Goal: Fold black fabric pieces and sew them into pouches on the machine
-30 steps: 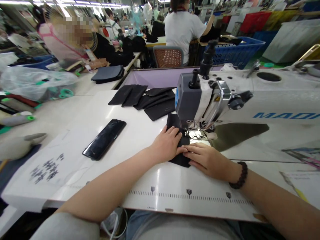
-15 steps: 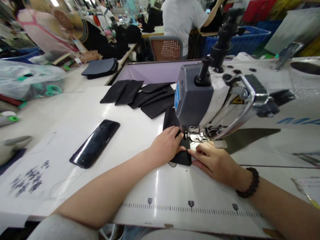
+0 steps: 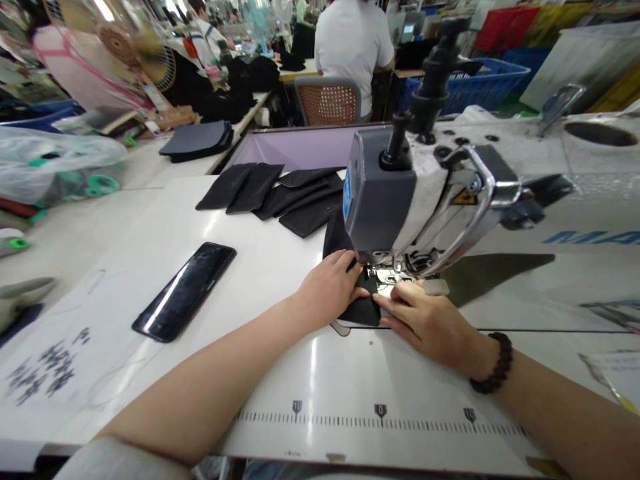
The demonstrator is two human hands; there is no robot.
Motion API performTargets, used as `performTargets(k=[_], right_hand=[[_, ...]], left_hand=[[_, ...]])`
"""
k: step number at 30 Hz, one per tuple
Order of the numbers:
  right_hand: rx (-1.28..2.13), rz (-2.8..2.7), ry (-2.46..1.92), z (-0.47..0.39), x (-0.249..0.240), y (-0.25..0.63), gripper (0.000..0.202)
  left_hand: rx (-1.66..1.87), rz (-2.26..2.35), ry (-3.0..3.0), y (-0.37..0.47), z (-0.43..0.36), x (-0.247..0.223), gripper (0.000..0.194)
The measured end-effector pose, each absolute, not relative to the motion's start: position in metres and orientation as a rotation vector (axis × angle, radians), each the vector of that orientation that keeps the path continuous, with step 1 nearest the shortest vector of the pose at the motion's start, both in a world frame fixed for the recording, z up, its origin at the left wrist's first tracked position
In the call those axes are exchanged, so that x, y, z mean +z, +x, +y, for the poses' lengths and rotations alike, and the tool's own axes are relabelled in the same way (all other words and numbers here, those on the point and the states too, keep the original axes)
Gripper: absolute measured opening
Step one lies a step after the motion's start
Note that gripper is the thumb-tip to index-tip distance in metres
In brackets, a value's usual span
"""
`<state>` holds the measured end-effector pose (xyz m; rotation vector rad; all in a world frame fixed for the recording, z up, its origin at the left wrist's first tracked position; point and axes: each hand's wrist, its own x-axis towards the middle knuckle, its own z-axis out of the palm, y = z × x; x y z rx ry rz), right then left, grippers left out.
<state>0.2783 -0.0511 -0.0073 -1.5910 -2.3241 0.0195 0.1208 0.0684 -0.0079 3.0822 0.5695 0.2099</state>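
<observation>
A black fabric piece (image 3: 364,312) lies flat under the presser foot of a sewing machine (image 3: 383,193), its far part reaching out to the left behind the machine head. My left hand (image 3: 327,288) holds it down from the left, thumb and fingertips on the cloth close to the foot. From the other side my right hand (image 3: 425,325) grips its right edge with thumb and index finger, the other fingers curled. Both hands are closed around the near end of the cloth. The needle tip is too small to make out.
Several black fabric pieces (image 3: 255,189) lie overlapping behind my left hand. A phone (image 3: 185,291) rests on the white table at left, near handwritten marks. Dark grey panels (image 3: 197,139) are stacked farther back. A person in a white shirt (image 3: 353,47) sits beyond a chair (image 3: 327,101).
The fabric's near end has slid slightly away from me, toward the foot, with both hands still on it. The person in the white shirt has lowered a raised arm.
</observation>
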Motion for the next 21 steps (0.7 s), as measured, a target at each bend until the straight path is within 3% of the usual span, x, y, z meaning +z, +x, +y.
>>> performTargets(k=[16, 21], right_hand=[[0.024, -2.283, -1.632, -0.05, -0.01, 0.28, 0.029], [-0.003, -2.43, -1.388, -0.054, -0.013, 0.279, 0.028]], left_hand=[[0.274, 0.553, 3.074, 0.12, 0.072, -0.008, 0.037], [0.043, 0.094, 2.998, 0.11, 0.058, 0.008, 0.02]])
